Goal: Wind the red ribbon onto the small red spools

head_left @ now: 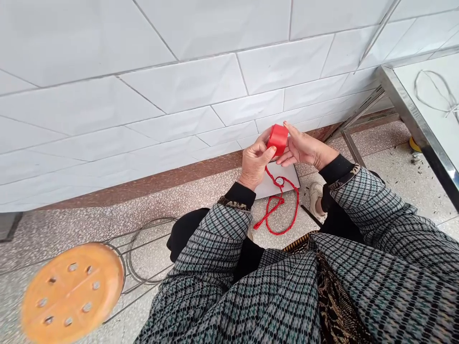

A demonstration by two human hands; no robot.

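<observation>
A small red box-like piece (278, 138) is held up in front of the tiled wall, between both hands. My left hand (255, 163) curls round its left lower side, thumb pressed on it. My right hand (304, 149) supports its right side with fingers stretched along it. A red cord (283, 210) hangs down from the piece in loops, with a small round charm (279, 181) on it. A white sheet (278, 184) lies on the floor below the hands.
An orange round stool seat with holes (71, 291) stands at the lower left beside wire rings (150, 253). A steel-framed table (416, 114) with thin wire loops (435, 93) on it fills the right. The white tiled wall (161, 95) is close ahead.
</observation>
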